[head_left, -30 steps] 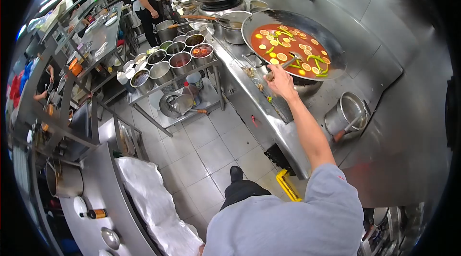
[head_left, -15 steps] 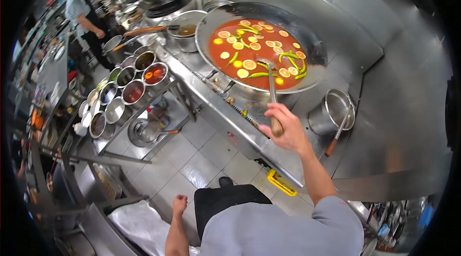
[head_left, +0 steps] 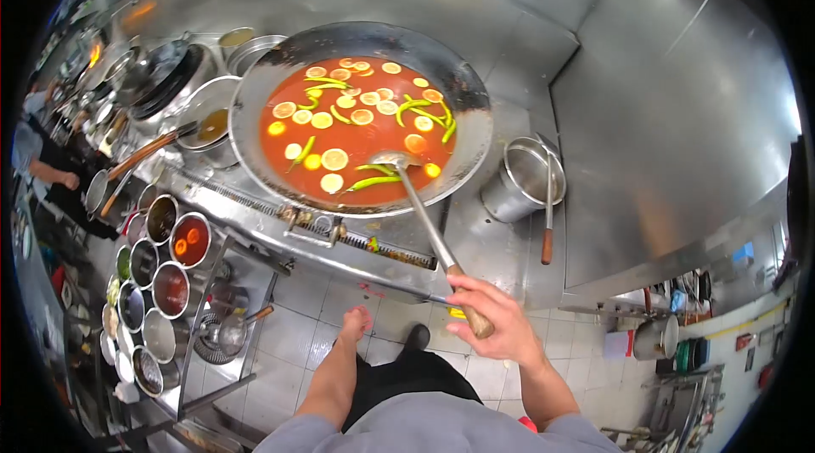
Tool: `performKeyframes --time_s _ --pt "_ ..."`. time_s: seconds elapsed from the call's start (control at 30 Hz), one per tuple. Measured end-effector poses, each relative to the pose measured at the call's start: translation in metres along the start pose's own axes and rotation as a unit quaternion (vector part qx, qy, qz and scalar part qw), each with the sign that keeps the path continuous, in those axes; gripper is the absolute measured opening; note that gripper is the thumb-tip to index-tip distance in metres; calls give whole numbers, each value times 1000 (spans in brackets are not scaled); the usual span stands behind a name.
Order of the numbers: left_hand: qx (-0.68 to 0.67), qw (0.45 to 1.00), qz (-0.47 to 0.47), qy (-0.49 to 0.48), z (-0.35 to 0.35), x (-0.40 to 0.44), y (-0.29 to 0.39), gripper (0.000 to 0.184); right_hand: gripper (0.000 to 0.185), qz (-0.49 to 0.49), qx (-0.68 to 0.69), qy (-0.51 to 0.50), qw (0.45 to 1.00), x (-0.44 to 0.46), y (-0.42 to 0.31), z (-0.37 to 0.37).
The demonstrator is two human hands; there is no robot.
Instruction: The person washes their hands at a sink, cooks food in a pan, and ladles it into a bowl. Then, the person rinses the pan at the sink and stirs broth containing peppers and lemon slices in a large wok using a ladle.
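Right hand (head_left: 497, 317) is gripping ladle (head_left: 429, 228), dipping into wok (head_left: 465, 113) ahead; left hand (head_left: 356, 321) is hanging alongside, finger closure unclear. Citrus slices (head_left: 335, 159), green peppers (head_left: 373, 182) already floating; remaining steps not showing.

Red broth (head_left: 373, 137), green peppers (head_left: 373, 184), yellow citrus slices (head_left: 321, 120) (some orange), brown ladle handle (head_left: 480, 325)

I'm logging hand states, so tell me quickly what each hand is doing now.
Left hand: nothing visible in it; open or closed can't be told.
Right hand: closed, holding the ladle by its wooden handle.
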State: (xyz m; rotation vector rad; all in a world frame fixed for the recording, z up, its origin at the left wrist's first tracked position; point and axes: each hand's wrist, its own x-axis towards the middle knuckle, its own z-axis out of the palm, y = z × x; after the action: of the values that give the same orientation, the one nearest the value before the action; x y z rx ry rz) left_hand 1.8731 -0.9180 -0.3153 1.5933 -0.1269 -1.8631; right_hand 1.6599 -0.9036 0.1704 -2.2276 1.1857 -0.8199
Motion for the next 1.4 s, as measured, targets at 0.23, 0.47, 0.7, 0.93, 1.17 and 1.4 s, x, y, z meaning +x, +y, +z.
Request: performKeyframes --time_s 0.23,0.47,0.7,0.93,1.17,1.4 --pt "-181 980 -83 27 49 51 -16 30 36 6 19 -13 1000 -15 5 -27" --pt "-261 965 -6 -26 67 83 -30 21 40 -13 75 2 997 -21 36 -52" --pt "-323 946 21 29 75 135 -51 27 44 -23 135 -37 990 -19 67 -75" --pt "-365 921 -1 133 78 140 -50 23 41 -81 140 -84 983 -10 91 -83" --pt "-348 923 50 155 79 140 -54 29 43 -81 131 -112 982 0 95 -89" --pt "-390 901 34 185 88 128 -41 18 37 -77 120 -115 983 4 91 -82"
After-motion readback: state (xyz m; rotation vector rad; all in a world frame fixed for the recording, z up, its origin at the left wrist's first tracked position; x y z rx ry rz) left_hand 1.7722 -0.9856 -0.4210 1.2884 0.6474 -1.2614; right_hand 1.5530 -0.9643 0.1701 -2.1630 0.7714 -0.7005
